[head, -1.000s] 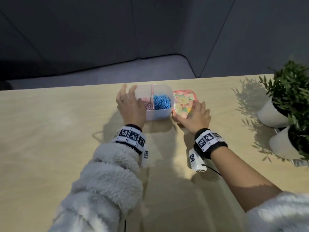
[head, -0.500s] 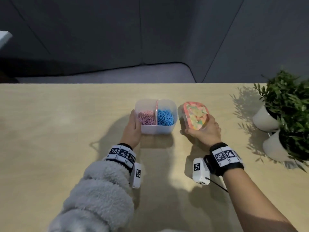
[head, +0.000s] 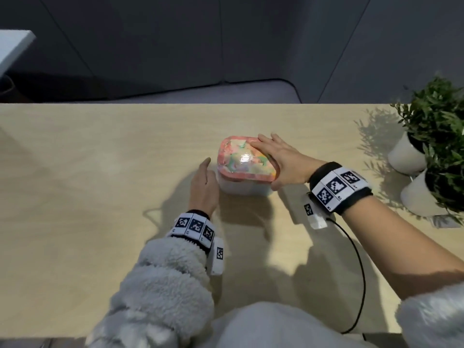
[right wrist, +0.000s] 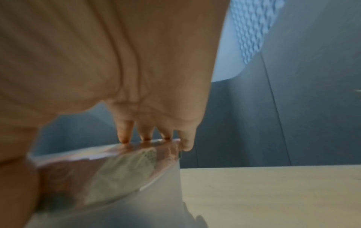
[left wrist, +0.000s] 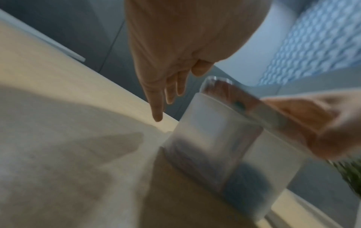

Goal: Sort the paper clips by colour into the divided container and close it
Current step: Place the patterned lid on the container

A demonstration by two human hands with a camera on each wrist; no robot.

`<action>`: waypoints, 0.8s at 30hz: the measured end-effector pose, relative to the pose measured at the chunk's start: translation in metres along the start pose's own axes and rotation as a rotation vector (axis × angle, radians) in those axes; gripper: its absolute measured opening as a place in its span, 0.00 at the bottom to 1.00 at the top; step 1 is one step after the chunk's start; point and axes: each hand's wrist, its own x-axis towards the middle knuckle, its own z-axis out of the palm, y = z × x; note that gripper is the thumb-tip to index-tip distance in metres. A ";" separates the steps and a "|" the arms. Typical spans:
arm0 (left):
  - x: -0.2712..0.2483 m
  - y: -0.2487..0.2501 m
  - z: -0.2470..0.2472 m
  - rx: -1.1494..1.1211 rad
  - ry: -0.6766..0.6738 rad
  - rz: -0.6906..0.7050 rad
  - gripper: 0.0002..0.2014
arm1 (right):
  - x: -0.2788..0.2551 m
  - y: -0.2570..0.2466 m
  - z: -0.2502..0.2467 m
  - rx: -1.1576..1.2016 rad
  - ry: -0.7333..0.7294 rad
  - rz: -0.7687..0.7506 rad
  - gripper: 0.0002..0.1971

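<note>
The frosted white container (head: 241, 188) stands mid-table with its pink patterned lid (head: 244, 159) on top, slightly skewed. My right hand (head: 272, 163) holds the lid from the right: fingers lie across the top to the far rim and the thumb sits at the near right corner. In the right wrist view the fingertips (right wrist: 146, 135) rest on the lid (right wrist: 117, 166) and the little finger hooks over its edge. My left hand (head: 204, 172) lies with straight fingers close beside the container's left wall; touch is unclear. A bluish shade shows through the container's wall (left wrist: 248, 182); the clips themselves are hidden.
Two plants in white pots (head: 406, 156) (head: 421, 194) stand at the table's right edge. A black cable (head: 359, 272) runs from my right wrist toward the near edge. The wooden table (head: 100, 172) ends at a grey bench behind.
My right hand carried the lid from beside the container onto its top, covering the pink and blue clips. My left hand stayed at the container's left side.
</note>
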 end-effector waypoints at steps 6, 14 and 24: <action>0.019 0.029 0.008 -0.184 -0.022 -0.023 0.25 | -0.011 -0.001 0.011 0.952 0.525 0.122 0.29; 0.041 0.043 0.026 -0.254 -0.015 -0.051 0.15 | 0.030 0.000 0.042 0.960 0.676 0.340 0.20; 0.048 0.031 0.028 -0.187 -0.007 -0.025 0.17 | 0.047 0.009 0.043 0.931 0.695 0.230 0.10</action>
